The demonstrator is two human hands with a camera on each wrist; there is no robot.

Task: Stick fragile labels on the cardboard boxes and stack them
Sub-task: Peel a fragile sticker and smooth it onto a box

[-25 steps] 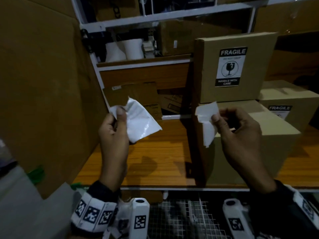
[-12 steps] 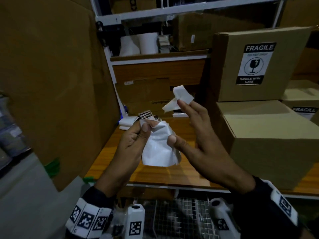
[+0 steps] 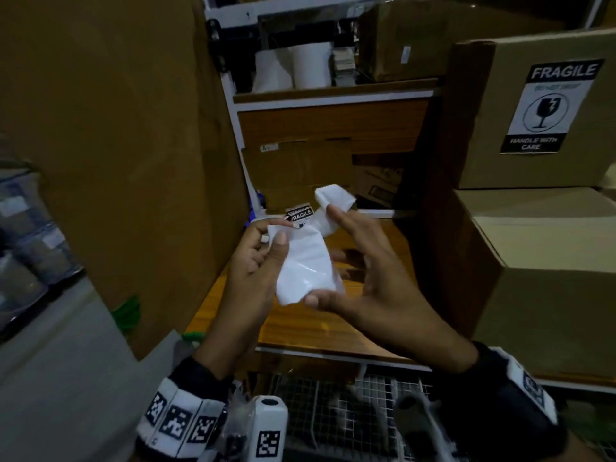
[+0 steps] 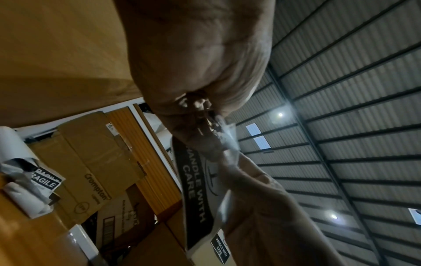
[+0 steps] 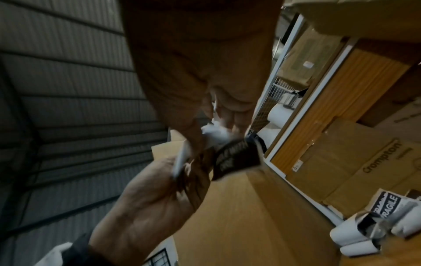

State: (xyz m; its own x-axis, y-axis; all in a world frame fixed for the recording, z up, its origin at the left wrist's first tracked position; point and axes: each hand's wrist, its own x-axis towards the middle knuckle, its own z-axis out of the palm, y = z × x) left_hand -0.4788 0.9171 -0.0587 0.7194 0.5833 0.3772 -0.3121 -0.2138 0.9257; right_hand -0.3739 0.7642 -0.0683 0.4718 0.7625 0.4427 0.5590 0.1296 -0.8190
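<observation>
Label peeled, ready for the box

The left hand (image 3: pixel 256 258) pinches the fragile label (image 3: pixel 305 265); the right hand (image 3: pixel 363 278) pinches the peeled backing (image 3: pixel 335 196) at its fingertips. Next: press it on the unlabelled box (image 3: pixel 546 278) just right.

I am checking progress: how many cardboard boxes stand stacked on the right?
2. The labelled upper box rests on the plain lower box; others may be hidden beyond the frame edge.

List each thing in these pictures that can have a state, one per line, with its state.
Fragile label: peeled, pinched by left hand.
Backing strip: crumpled, in right hand fingers.
Upper box: labelled, stacked on lower box.
Lower box: closed, no label in view.
Label rolls: lying on shelf.
</observation>
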